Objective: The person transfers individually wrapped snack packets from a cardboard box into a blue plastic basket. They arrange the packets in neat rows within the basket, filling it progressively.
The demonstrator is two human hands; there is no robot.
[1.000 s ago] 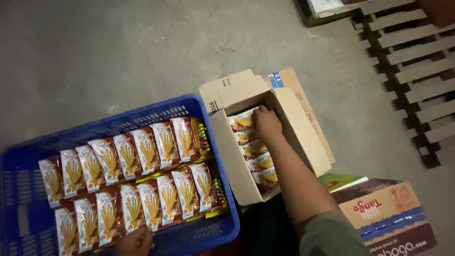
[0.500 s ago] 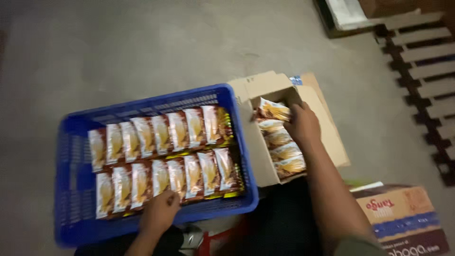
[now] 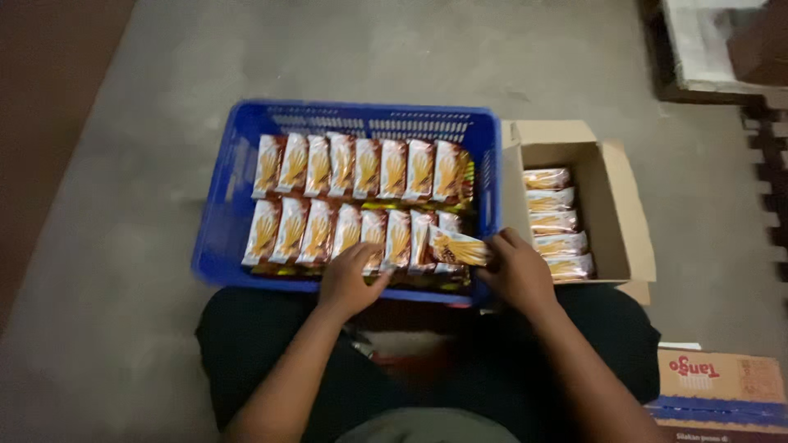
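Nearest me, my left hand [image 3: 351, 281] lay palm down, fingers loosely spread on the near row of packets [image 3: 345, 234]. My right hand [image 3: 517, 275] pinched one snack packet [image 3: 456, 248] over the blue crate [image 3: 222, 238]'s right end. Beyond it, the open carton [image 3: 611, 197] held stacked packets.

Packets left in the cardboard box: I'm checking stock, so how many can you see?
5 packets, stacked in a column along the left side of the open cardboard box, right of the blue crate. More may lie hidden underneath.
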